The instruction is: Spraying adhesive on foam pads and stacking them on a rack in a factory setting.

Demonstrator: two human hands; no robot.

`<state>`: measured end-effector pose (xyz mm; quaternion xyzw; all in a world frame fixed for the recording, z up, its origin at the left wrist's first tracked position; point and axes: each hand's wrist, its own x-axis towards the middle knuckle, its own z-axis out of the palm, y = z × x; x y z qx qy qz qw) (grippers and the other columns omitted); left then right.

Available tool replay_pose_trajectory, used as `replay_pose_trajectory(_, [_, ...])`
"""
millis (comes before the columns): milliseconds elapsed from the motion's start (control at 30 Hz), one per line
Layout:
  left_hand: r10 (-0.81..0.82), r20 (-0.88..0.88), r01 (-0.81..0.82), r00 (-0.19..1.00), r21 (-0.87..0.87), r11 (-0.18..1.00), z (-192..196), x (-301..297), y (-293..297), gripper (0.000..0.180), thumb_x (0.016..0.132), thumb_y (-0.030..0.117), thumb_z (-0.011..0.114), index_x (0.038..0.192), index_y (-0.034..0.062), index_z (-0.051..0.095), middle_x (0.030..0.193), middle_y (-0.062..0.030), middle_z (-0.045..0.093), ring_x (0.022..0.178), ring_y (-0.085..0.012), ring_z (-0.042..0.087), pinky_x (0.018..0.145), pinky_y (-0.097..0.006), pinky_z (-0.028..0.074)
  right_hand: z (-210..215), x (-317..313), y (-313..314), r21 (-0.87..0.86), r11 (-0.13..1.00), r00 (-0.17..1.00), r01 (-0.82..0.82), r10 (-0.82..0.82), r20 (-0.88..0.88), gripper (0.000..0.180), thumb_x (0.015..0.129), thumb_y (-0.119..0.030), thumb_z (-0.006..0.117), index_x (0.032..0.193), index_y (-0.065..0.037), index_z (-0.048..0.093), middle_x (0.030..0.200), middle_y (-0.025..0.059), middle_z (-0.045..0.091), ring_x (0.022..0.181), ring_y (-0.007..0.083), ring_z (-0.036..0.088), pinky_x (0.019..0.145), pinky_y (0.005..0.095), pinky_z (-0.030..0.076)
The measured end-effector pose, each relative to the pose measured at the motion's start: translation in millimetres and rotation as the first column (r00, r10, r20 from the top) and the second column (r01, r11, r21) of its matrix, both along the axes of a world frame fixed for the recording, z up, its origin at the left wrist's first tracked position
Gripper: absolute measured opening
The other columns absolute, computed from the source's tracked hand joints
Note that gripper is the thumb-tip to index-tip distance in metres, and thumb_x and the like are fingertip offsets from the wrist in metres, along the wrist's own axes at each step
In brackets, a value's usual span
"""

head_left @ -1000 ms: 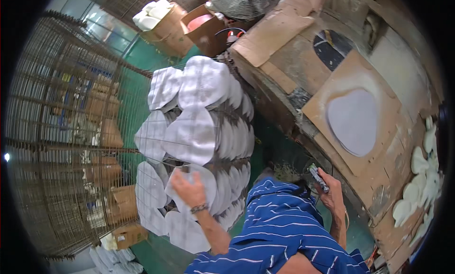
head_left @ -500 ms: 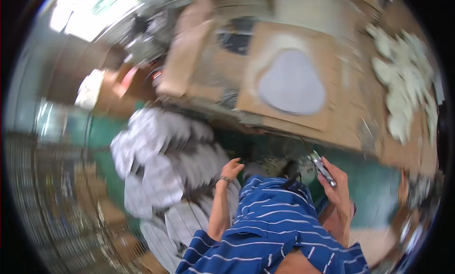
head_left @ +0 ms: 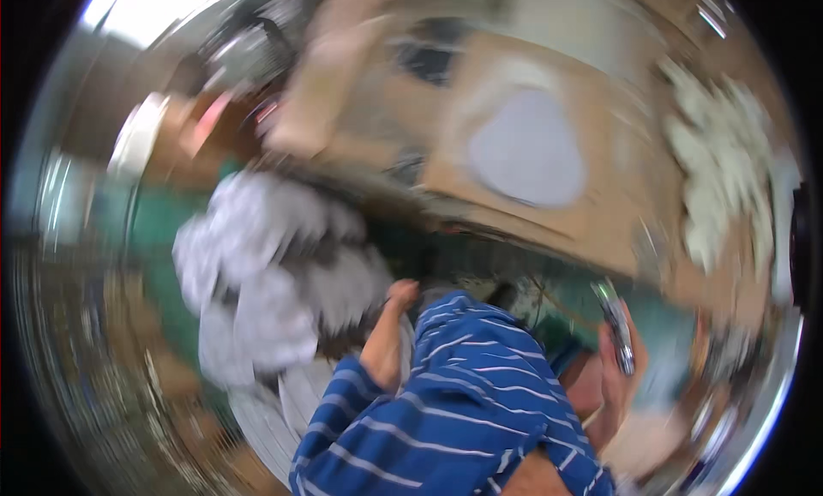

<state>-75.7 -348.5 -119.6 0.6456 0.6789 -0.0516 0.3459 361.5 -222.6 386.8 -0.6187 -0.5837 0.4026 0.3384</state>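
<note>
My right hand [head_left: 619, 359] is wrapped round a slim silver-and-dark hand tool [head_left: 615, 329], held upright off the table's near edge. Its exact kind is blurred. My left hand [head_left: 401, 294] hangs by my waist, beside a big pile of pale grey-white fabric pieces [head_left: 257, 282]. Motion smears its fingers, and nothing shows in it. Ahead, a rounded, roughly triangular white piece [head_left: 527, 149] lies on a cardboard sheet [head_left: 450, 140] on the table, away from both hands.
The cardboard-covered table [head_left: 634, 209] spans the far side. Cream-coloured glove-like pieces [head_left: 724, 166] are heaped at its right. An open carton [head_left: 180, 136] with white and pink contents stands at the left, beyond the green floor [head_left: 163, 230]. Blurred stacks fill the lower left.
The view has swung, and the fabric pile and carton have shifted left in it. My right hand with the tool is farther right from my body. My left hand's spread fingers look drawn in.
</note>
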Motion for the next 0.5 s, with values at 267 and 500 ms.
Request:
replay_pose_trajectory(267, [0.758, 0.13, -0.755, 0.639, -0.083, 0.651, 85.1, 94.6, 74.4, 0.032, 0.079, 0.016, 0.062, 0.107, 0.0119, 0.077, 0.111, -0.02, 0.073, 0.107, -0.0391, 0.07, 0.092, -0.049, 0.056, -35.8, -31.2, 57.4, -0.389, 0.791, 0.839, -0.472, 0.539, 0.078, 0.02, 0.096, -0.011, 0.069, 0.111, 0.002, 0.067, 0.09, 0.0036, 0.066, 0.08, 0.0137, 0.059, 0.071, 0.0267, 0.046])
replay_pose_trajectory(500, [0.957, 0.18, -0.963, 0.227, -0.102, 0.248, 83.1, 103.7, 3.5, 0.036, 0.08, 0.016, 0.065, 0.115, 0.0138, 0.075, 0.119, -0.0199, 0.071, 0.113, -0.0389, 0.068, 0.095, -0.049, 0.056, -32.6, -88.6, 96.1, -0.221, 0.672, 0.628, -0.707, 0.74, 0.243, 0.025, 0.097, -0.023, 0.071, 0.108, -0.001, 0.068, 0.092, 0.0054, 0.066, 0.084, 0.0163, 0.058, 0.073, 0.0296, 0.043])
